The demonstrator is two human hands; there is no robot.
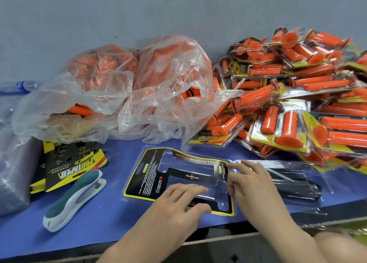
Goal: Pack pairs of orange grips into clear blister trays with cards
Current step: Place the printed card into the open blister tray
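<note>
Head view, left hand [178, 198] partly covering card [151, 175]

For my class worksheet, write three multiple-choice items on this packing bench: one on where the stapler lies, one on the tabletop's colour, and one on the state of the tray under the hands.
1. Where does the stapler lie?
A) on the pile of packed trays
B) left of the open tray
C) inside a plastic bag

2. What colour is the tabletop?
A) red
B) white
C) blue

3. What state is the tray under the hands in?
A) open, holding only a card
B) closed round two grips
C) stapled shut

Answers:
1 B: it lies on the table, left of the tray.
2 C: blue shows all round the tray.
3 A: both halves lie spread, the left hand rests on the card and the right hand is at its edge.
</note>
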